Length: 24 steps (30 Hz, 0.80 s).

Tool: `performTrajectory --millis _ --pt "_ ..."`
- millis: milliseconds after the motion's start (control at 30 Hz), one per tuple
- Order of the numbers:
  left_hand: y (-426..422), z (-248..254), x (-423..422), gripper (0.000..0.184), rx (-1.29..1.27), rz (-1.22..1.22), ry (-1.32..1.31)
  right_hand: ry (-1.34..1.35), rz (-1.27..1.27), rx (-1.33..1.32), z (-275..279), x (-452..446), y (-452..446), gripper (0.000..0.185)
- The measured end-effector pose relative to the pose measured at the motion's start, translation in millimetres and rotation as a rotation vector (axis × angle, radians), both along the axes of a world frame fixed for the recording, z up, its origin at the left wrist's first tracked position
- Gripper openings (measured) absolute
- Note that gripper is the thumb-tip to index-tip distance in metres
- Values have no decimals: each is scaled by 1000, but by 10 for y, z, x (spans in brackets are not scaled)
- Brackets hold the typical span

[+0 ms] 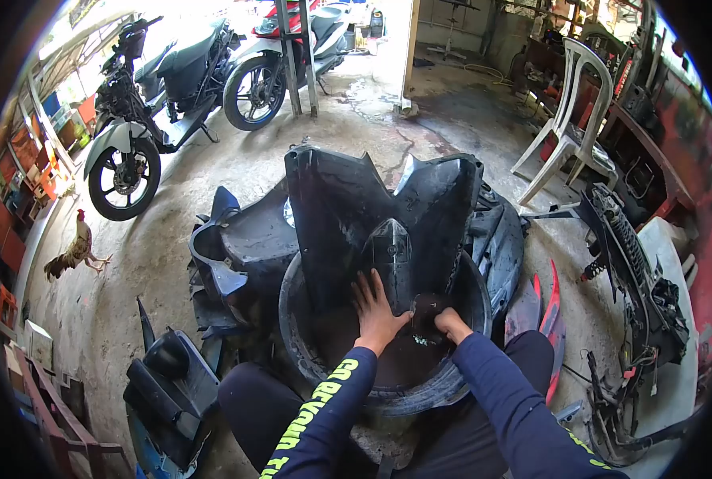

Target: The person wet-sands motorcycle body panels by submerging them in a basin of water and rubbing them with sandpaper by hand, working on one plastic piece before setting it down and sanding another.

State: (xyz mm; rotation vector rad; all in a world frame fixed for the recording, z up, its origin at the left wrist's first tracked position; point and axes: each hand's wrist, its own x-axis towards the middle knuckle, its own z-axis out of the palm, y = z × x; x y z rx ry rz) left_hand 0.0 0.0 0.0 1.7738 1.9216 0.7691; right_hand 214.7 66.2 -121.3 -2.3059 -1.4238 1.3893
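A large black plastic motorcycle fairing panel [336, 215] stands upright and leans back in a round black basin [293, 331] between my knees. Dark brownish water lies in the bottom of the basin. My left hand [378, 321] is open, its fingers spread against the lower part of the panel. Beside it, my right hand [453, 326] is closed on a dark brown flat piece [429, 310], pressed near the panel's lower right. Whether that piece is sandpaper or cloth I cannot tell. A little whitish foam [421, 340] shows just below it.
Dark body panels [256, 227] lie behind and left of the basin, with another black part [172, 391] at front left. Red panels [549, 311] and a stripped frame [639, 279] are at right. A chair [571, 120], parked motorbikes [188, 80] and a rooster [76, 247] stand farther off.
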Motion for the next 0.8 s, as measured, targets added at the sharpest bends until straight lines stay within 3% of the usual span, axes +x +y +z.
performTrajectory --millis 67,167,200,267,300,333,400,467,500,567,600,667,800 --pt "-4 27 10 134 30 22 7 -113 89 99 -9 -40 -124 43" --pt "-194 -30 -82 132 50 21 71 95 -44 162 205 -361 -470 32" --pt "-185 -26 -46 132 49 22 65 612 -407 56 -304 -165 -305 29" --pt "-51 0 -26 133 100 15 37 828 -462 -67 413 -247 -18 29" --pt "-7 -3 -57 133 98 19 41 1022 -385 -109 400 -264 240 26" --pt "36 -21 -73 134 84 29 33 1084 -357 -1 984 -463 253 24" --pt "84 -12 -17 135 67 28 14 1031 -133 247 1882 -766 346 29" --pt "86 53 1 136 43 22 -15 1038 -49 446 2144 -996 570 38" --pt "100 39 -16 136 43 25 -16 903 11 541 2328 -1084 616 46" --pt "145 -30 -55 137 117 8 -55 623 71 773 2194 -1155 819 44" --pt "160 -45 -78 137 116 17 -61 620 81 769 2113 -1137 810 44" --pt "221 -44 -139 134 139 40 -132 149 143 977 1927 -999 665 38" --pt "241 -78 -217 129 108 32 -104 17 23 582 1040 -421 251 36"
